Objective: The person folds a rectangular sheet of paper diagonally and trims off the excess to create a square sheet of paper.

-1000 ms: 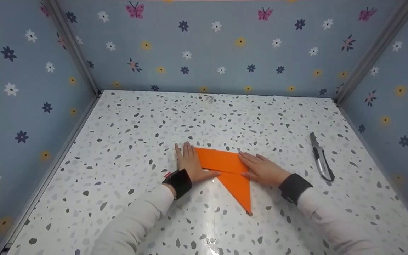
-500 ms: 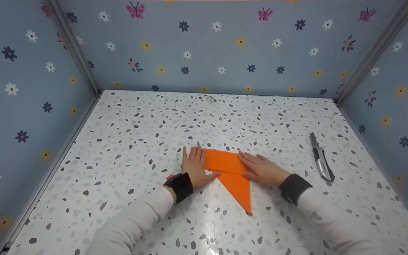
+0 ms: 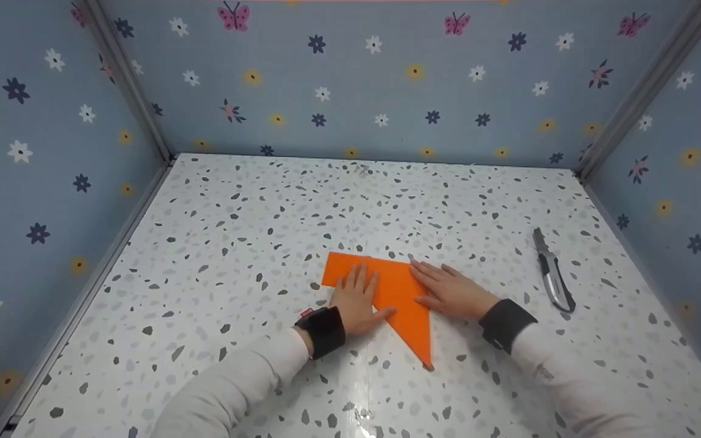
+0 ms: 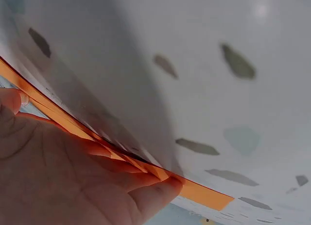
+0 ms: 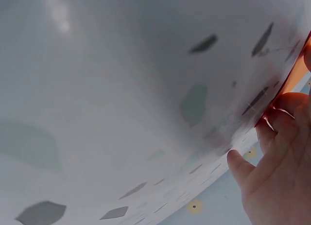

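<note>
A folded sheet of orange paper (image 3: 396, 280) lies flat on the table, with a band across the top and a pointed triangle (image 3: 414, 334) reaching toward the front. My left hand (image 3: 355, 304) rests on its lower left part, fingers straight, the thumb out over the triangle. In the left wrist view its fingers touch the orange edge (image 4: 206, 195). On the paper's right side lies my right hand (image 3: 453, 292), fingers straight, fingertips on the upper right corner. The right wrist view has this hand (image 5: 282, 171) at the orange edge (image 5: 295, 79).
A grey and black utility knife (image 3: 551, 274) lies on the right of the speckled white table (image 3: 253, 365). Blue panels (image 3: 362, 73) with flowers and butterflies stand behind and at both sides.
My left hand has slid from the paper's left end to the right and nearer the front, uncovering the left end of the band. My right hand and the paper have stayed put.
</note>
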The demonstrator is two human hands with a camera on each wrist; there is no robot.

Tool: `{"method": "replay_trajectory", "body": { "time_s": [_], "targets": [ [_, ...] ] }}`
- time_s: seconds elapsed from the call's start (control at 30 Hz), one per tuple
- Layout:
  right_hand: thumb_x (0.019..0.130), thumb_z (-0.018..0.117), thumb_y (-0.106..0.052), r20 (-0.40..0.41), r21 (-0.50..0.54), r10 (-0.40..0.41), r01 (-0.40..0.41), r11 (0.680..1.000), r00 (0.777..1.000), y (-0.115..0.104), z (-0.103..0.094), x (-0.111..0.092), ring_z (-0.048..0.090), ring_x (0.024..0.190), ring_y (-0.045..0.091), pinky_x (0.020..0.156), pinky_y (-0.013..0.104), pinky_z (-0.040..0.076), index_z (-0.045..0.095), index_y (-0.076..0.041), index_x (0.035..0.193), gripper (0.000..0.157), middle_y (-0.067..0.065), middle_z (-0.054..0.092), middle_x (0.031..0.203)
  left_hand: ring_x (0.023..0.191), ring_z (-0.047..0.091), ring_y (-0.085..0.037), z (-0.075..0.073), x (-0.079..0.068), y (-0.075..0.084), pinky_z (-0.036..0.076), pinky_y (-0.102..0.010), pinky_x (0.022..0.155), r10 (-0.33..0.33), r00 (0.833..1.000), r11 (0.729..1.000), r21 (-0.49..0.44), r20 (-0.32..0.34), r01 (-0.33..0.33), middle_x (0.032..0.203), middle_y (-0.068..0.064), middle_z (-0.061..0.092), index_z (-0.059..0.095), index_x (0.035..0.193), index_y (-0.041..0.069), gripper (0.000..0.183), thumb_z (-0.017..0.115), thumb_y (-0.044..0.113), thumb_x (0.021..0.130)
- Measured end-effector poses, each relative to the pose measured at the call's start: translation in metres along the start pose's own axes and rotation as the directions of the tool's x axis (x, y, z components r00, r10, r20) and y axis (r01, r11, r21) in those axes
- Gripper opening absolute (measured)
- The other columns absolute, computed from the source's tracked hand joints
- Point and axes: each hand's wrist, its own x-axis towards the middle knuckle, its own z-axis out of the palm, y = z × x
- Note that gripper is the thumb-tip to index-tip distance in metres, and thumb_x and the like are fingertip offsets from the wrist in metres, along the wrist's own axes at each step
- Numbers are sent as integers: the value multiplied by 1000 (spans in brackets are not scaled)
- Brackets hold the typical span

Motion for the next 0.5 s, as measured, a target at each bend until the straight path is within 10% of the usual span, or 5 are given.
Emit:
{"method": "replay_trajectory", "body": {
  "time_s": [0.5],
  "targets": [
    [107,45,-49,-26,-7,22,-22,1000,999,-12,1,-5,26,160,32,129,62,18,21,-10,164,73,10,19,174,161,19,-37,-11,5,-8,24,-54,130,3,1000,994,-105,-14,-5,171,-22,21,27,162,2,86,40,64,103]
  ]
}}
